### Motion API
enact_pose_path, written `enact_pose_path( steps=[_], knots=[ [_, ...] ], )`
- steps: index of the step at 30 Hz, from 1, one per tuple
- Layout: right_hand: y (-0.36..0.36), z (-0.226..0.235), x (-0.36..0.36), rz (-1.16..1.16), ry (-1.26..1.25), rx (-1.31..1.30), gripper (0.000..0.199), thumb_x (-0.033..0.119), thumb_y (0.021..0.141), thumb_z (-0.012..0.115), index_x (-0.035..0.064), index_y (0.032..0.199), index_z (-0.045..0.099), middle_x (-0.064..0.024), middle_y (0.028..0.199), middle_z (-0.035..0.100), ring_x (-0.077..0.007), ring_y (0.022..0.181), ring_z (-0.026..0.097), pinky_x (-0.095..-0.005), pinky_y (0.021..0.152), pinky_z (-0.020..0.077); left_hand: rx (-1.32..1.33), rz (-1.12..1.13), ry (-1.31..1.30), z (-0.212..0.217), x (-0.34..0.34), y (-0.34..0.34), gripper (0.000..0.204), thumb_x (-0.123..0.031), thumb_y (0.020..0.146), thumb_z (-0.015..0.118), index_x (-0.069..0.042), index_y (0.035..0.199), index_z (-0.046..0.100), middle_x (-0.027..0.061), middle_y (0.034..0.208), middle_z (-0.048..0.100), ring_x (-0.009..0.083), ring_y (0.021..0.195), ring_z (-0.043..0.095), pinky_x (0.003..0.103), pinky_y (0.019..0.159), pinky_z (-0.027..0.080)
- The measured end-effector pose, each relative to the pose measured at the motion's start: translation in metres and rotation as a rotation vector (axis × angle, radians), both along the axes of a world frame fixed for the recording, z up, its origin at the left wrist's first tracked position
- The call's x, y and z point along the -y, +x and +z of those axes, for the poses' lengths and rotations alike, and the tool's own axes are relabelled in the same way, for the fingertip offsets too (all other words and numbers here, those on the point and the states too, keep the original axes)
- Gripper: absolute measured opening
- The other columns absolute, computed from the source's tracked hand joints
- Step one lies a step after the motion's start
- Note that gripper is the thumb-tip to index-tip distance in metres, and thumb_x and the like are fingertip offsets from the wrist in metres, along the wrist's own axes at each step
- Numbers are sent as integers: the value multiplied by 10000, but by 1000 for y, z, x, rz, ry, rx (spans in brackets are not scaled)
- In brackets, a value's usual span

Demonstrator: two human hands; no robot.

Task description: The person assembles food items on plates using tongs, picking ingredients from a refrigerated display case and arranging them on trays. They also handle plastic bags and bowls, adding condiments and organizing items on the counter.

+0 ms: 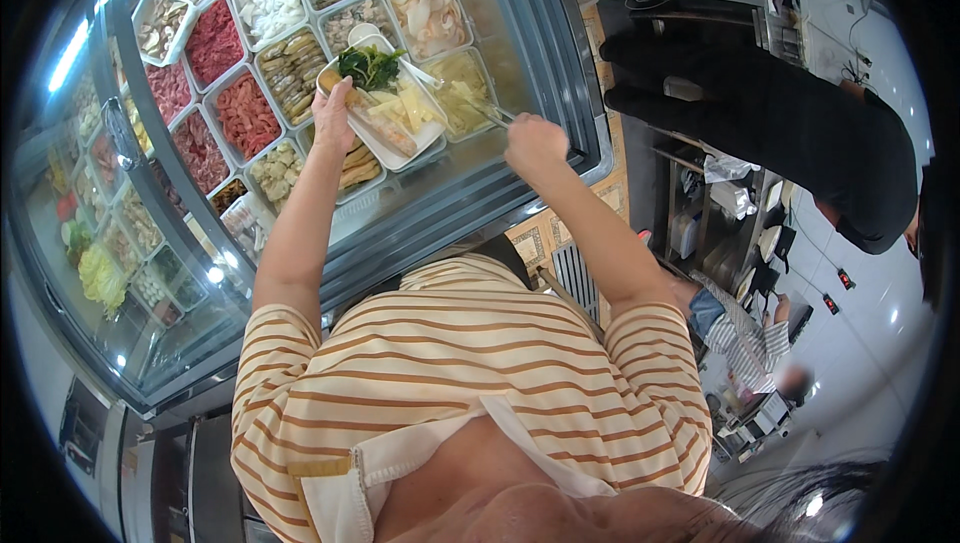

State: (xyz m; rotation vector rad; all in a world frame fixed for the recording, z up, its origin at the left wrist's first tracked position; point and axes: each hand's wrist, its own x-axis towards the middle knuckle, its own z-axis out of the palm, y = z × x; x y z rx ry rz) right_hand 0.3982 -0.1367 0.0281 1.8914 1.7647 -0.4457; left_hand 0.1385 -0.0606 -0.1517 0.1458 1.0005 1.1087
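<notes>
White and oblong, the tray (pixel 428 134) is probably best kept level and close beside the tub of pale yellow slices (pixel 462 93), so dropped pieces land inside. It sits over the chilled case (pixel 535 43), toward the case's near right corner. The left hand (pixel 333 115) grips its left end; the right hand (pixel 537 148) clasps metal tongs (pixel 497 115), their tips too small to read. Dark leafy greens (pixel 370 68) and pale yellow pieces (pixel 412 103) fill the tray.

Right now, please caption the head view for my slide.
Left hand holds a loaded white tray; right hand grips a metal utensil beside pale yellow food.
</notes>
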Motion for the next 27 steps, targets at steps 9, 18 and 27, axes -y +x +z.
enact_pose_path(
  steps=[9,18,27],
  knots=[
    [-8,98,29,-14,220,-40,185,79,660,602,26,818,521,-129,743,608,-273,619,638,-356,545,513,16,-5,-1,14,-14,24,201,-88,816,633,-73,996,545,40,931,620,184,833,616,353,735,522],
    [-35,41,36,18,274,-172,223,86,647,612,13,829,507,-135,750,594,-283,619,629,-356,532,511,23,-29,-25,30,-9,29,206,-95,827,610,-77,1022,544,52,956,616,203,839,619,365,744,530],
    [-35,55,36,-18,279,-208,206,60,636,593,3,815,508,-146,748,594,-291,636,630,-352,554,517,64,-28,38,20,-7,16,226,-99,824,620,-75,1036,546,49,976,616,197,865,613,366,774,521]
  ],
)
